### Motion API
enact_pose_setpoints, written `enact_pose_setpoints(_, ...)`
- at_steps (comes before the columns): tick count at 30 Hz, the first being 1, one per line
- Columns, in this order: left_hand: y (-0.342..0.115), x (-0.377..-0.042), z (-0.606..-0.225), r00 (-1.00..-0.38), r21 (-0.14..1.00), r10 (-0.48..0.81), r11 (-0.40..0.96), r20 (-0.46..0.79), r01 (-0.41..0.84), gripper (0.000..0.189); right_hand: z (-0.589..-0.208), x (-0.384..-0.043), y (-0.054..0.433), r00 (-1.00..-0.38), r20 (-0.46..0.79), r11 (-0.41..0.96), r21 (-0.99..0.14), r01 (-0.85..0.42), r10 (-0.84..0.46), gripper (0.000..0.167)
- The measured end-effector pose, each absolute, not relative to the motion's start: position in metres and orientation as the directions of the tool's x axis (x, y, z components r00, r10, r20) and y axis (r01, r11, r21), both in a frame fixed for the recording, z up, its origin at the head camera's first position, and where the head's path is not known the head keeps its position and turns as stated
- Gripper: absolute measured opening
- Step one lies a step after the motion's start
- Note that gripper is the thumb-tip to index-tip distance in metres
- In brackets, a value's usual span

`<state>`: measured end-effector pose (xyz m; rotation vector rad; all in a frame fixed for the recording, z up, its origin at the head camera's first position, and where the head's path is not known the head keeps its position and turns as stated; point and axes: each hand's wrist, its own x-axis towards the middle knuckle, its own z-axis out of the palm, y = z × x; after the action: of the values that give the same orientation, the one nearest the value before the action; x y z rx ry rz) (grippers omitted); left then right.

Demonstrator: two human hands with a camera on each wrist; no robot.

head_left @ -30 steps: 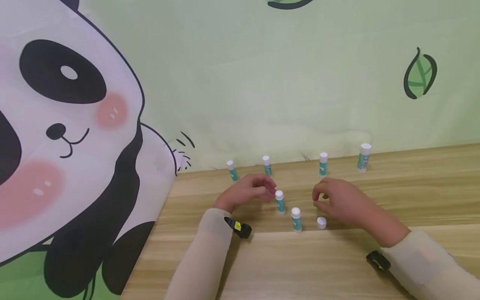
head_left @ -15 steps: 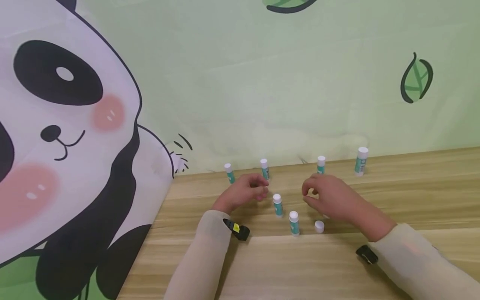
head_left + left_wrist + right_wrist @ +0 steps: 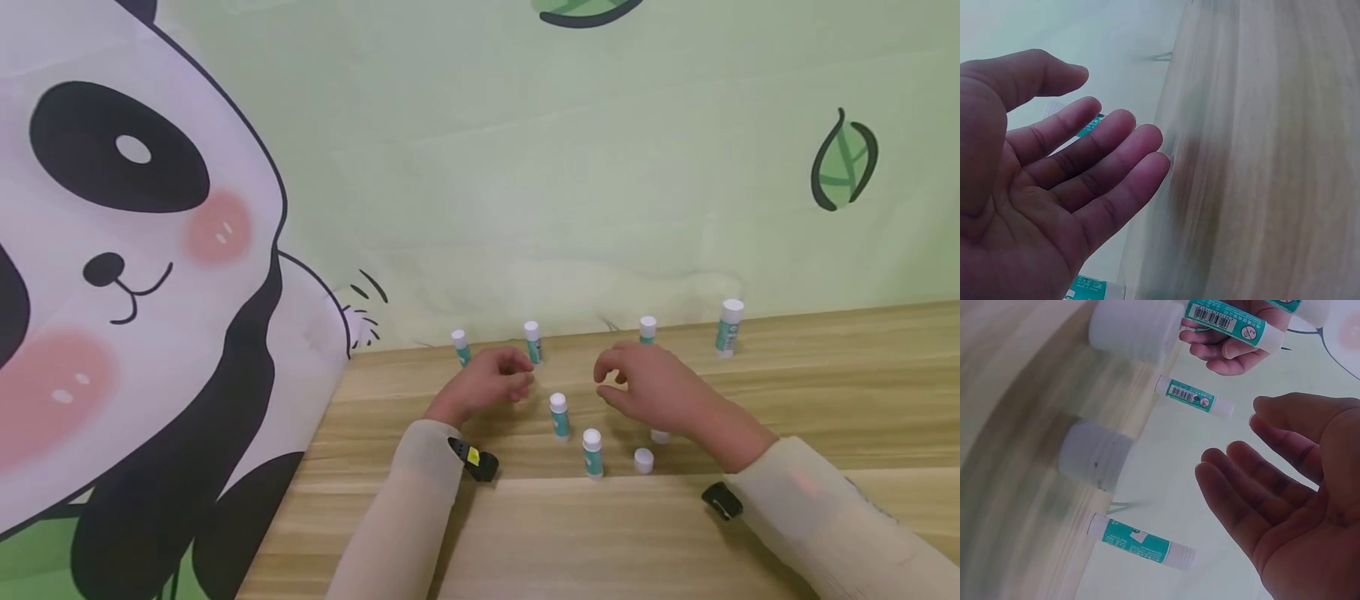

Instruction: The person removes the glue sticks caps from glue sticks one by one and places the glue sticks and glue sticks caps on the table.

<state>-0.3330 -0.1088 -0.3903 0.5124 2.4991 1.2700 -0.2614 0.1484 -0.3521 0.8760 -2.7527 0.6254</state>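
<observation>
My left hand (image 3: 487,383) hovers over the table, fingers loosely bent and holding nothing; its bare palm shows in the left wrist view. Just right of it stands a capped glue stick (image 3: 559,417) with a teal label. Another glue stick (image 3: 592,454) is upright nearer to me. My right hand (image 3: 660,387) is also in the air, with a gap between thumb and fingers and nothing between them. Below it on the wood lie two loose white caps, one cap (image 3: 643,461) in full sight and another cap (image 3: 660,436) partly hidden by the hand.
Along the back edge of the wooden table (image 3: 525,533) stand several more glue sticks, including a larger glue stick (image 3: 728,328) at the right. My right hand partly covers a back glue stick (image 3: 647,329). A panda-print backdrop (image 3: 480,192) rises directly behind.
My right hand has moved left, and a second white cap now shows beneath it. My left hand has drawn slightly left, away from the nearby glue stick.
</observation>
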Motion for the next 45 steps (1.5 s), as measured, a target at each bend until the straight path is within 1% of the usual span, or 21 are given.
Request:
enact_pose_setpoints(8, -0.106, -0.335, -0.391, -0.909, 0.815, 0.411, 0.550, -0.075, 0.181, 0.016, -0.352, -0.266, 0.146, -0.808, 0.293, 0.741, -0.327, -0.587, -0.510, 0.010)
enact_pose_setpoints(14, -0.103, -0.340, -0.396, -0.924, 0.822, 0.379, 0.542, -0.054, 0.174, 0.015, -0.349, -0.268, 0.144, -0.822, 0.269, 0.746, -0.348, -0.568, -0.501, 0.011)
enact_pose_setpoints(23, -0.098, -0.342, -0.398, -0.944, 0.811, 0.327, 0.560, -0.029, 0.169, 0.021, -0.346, -0.275, 0.143, -0.836, 0.243, 0.748, -0.374, -0.549, -0.492, 0.015)
enact_pose_setpoints(31, -0.093, -0.345, -0.398, -0.971, 0.753, 0.238, 0.640, -0.004, 0.154, 0.030, -0.344, -0.277, 0.141, -0.852, 0.222, 0.753, -0.399, -0.522, -0.474, 0.017)
enact_pose_setpoints(39, -0.091, -0.347, -0.397, -0.986, 0.775, 0.163, 0.620, 0.024, 0.121, 0.026, -0.344, -0.279, 0.137, -0.855, 0.214, 0.751, -0.410, -0.517, -0.472, 0.019)
enact_pose_setpoints(45, -0.090, -0.348, -0.398, -0.991, 0.791, 0.131, 0.606, 0.011, 0.090, 0.029, -0.343, -0.282, 0.134, -0.852, 0.230, 0.758, -0.388, -0.524, -0.471, 0.019)
